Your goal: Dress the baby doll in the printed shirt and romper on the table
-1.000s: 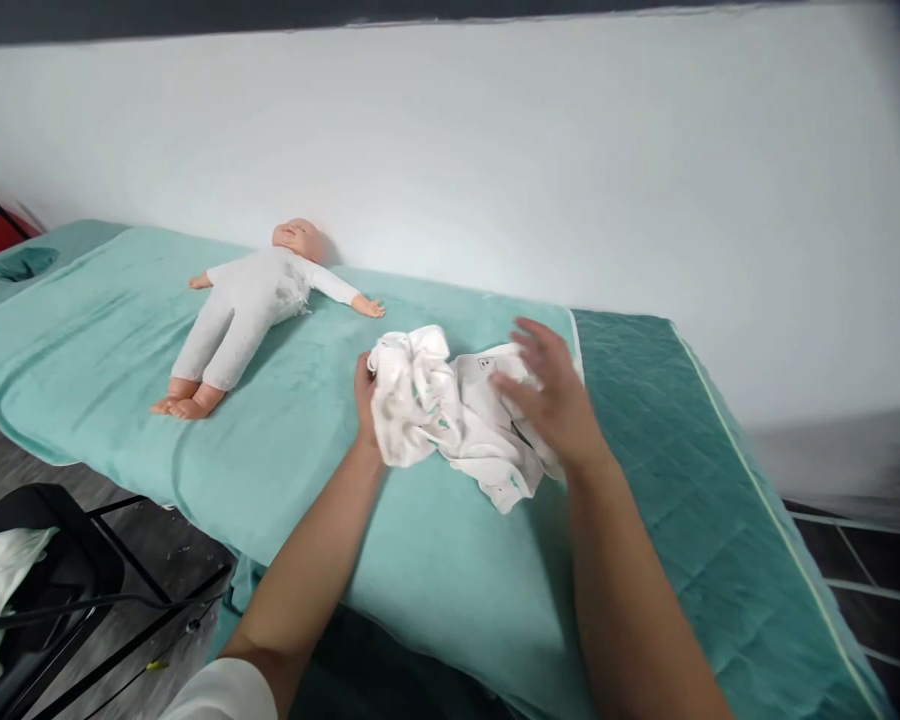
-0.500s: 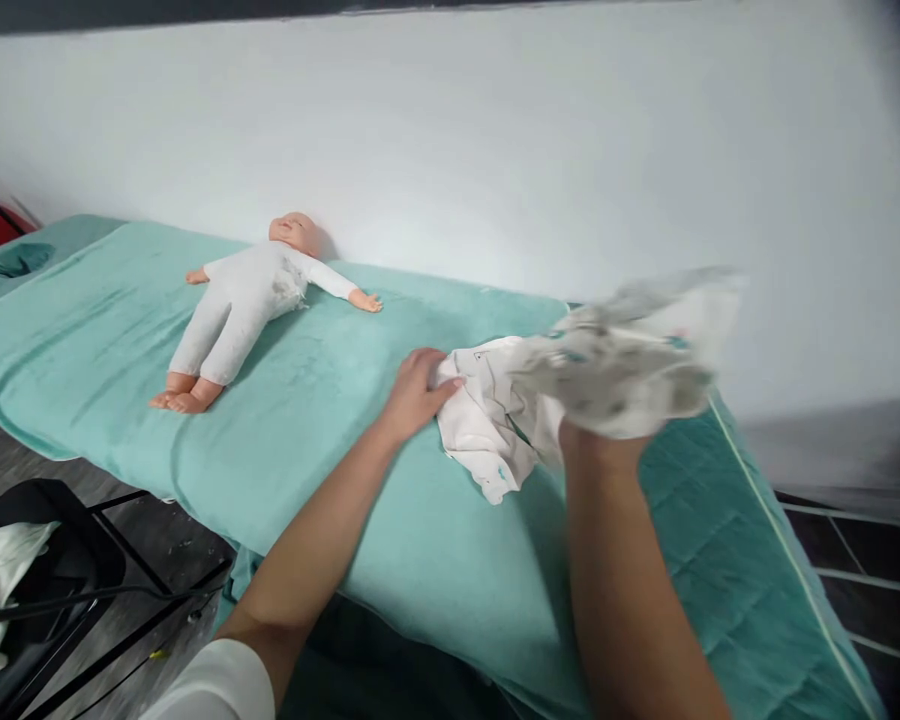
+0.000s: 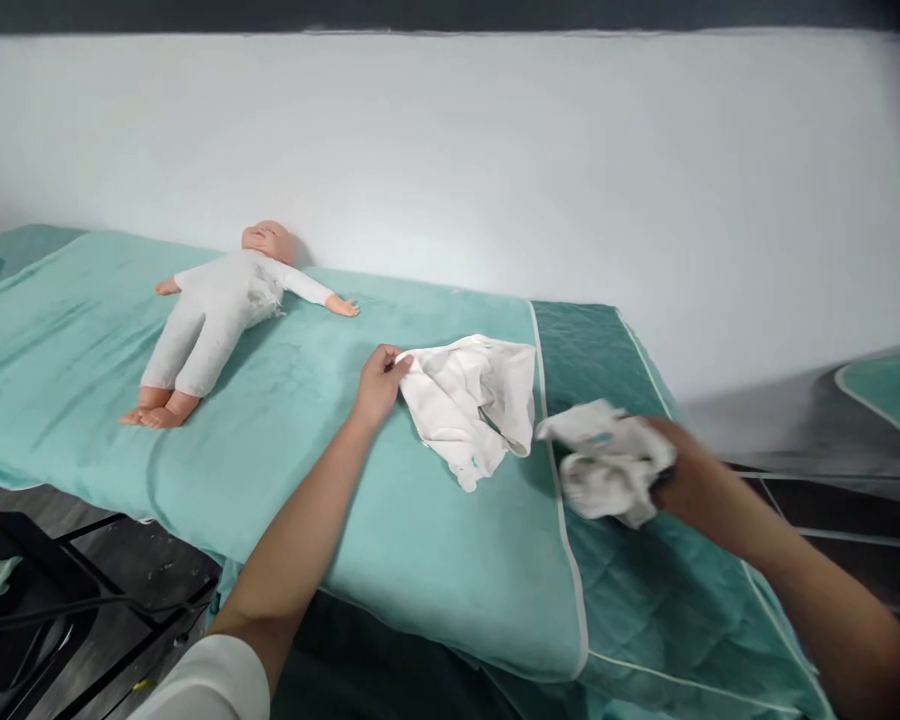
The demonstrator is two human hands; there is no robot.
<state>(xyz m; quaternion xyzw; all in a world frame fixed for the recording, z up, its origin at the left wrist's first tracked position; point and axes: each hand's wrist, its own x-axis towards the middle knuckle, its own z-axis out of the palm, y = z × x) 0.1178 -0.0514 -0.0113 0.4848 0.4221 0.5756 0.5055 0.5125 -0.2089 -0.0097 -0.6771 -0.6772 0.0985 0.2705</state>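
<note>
My left hand [image 3: 381, 385] pinches the upper left corner of a pair of small white baby pants [image 3: 450, 400] between thumb and fingers. The pants lie loosely spread on the mint-green cover, with a small printed mark near the lower leg. Over the darker quilted end, my right hand [image 3: 667, 465] holds a crumpled white printed baby garment [image 3: 607, 460]. Motion blurs that hand, and the cloth partly hides its fingers. A baby doll [image 3: 217, 310] with a white cloth body lies on its back to the left, apart from both hands.
The green-covered bed [image 3: 285, 500] runs along a white wall [image 3: 450, 170]. A black chair [image 3: 30, 590] with pale cloth on it stands at the lower left. Another green padded surface [image 3: 896, 400] shows at the right edge.
My right hand has swung down and to the right, carrying the crumpled garment away from the pants. My left hand has stayed at the pants' corner. The view has turned slightly right.
</note>
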